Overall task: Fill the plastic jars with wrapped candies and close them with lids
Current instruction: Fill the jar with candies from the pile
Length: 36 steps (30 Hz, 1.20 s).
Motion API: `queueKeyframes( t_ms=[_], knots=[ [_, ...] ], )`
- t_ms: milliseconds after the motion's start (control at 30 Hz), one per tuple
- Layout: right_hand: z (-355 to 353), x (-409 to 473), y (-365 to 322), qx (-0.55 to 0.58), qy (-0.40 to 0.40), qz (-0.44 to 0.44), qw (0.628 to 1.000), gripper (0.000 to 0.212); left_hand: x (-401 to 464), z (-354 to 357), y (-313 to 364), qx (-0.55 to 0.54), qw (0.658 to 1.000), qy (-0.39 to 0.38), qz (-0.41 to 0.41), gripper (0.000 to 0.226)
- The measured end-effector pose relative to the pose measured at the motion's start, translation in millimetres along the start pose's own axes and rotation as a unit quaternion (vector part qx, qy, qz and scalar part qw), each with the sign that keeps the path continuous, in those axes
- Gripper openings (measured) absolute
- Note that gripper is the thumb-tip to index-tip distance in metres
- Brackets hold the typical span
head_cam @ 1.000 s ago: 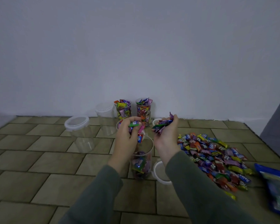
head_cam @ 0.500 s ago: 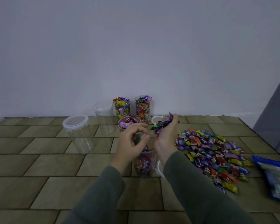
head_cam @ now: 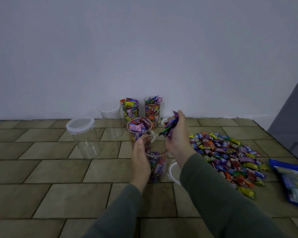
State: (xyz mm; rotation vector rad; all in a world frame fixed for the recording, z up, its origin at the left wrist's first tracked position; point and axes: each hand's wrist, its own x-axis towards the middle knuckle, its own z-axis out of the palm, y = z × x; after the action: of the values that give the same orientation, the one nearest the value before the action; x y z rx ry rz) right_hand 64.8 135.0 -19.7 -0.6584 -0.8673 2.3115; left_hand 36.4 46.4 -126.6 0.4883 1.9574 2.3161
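Your left hand (head_cam: pixel 141 162) has dropped its candies and now cups the half-full jar (head_cam: pixel 157 166) with fingers nearly straight, while your right hand (head_cam: pixel 176 134) still grips a bunch of candies (head_cam: pixel 169 127) above it, ready to drop next.

Candy pile (head_cam: pixel 230 155) lies right of the jars (head_cam: pixel 141 127), bag (head_cam: pixel 294 182) farthest right.
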Motion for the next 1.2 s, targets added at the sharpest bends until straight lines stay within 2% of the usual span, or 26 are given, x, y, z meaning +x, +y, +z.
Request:
queueKeyframes(
  t_ms=[67,233,400,533,600,700,833,1000,1133,1200],
  knots=[
    [0.7,3.5,-1.2,-0.087,-0.016,-0.022,0.996,0.029,2.0,2.7,-2.7,-0.031,0.999,0.002,-0.027,0.056],
    [-5.7,8.2,5.5,-0.262,-0.058,-0.118,0.956,0.035,2.5,5.4,-5.5,-0.042,0.999,0.01,-0.02,0.061],
    [-10.7,9.3,12.4,-0.326,-0.111,-0.147,0.927,0.038,4.1,5.0,-6.3,-0.06,0.998,-0.002,-0.022,0.058],
    [-14.4,10.0,13.7,-0.415,-0.164,-0.202,0.872,0.043,4.7,3.1,-7.3,-0.07,0.997,-0.012,-0.028,0.056],
    [-17.0,10.8,14.8,-0.424,-0.183,-0.208,0.862,0.043,4.9,3.3,-7.6,-0.065,0.998,-0.011,-0.025,0.054],
    [-20.3,10.5,14.2,-0.407,-0.211,-0.197,0.867,0.036,6.3,4.3,-7.3,-0.06,0.998,-0.008,-0.014,0.058],
    [-20.4,10.5,14.3,-0.42,-0.237,-0.202,0.852,0.047,6.9,4.0,-8.4,-0.061,0.998,-0.011,-0.011,0.059],
    [-18.8,10.0,13.5,-0.45,-0.272,-0.215,0.823,0.035,6.1,3.3,-6.0,-0.049,0.999,-0.009,-0.02,0.062],
    [-23.1,9.7,10.7,-0.442,-0.312,-0.185,0.82,0.029,2.5,2.6,-2.7,-0.049,0.998,-0.007,-0.026,0.053],
    [-27.9,7.9,6.8,-0.459,-0.335,-0.201,0.798,0.022,2.1,2.3,-2.3,-0.045,0.999,-0.006,-0.021,0.054]
  ],
)
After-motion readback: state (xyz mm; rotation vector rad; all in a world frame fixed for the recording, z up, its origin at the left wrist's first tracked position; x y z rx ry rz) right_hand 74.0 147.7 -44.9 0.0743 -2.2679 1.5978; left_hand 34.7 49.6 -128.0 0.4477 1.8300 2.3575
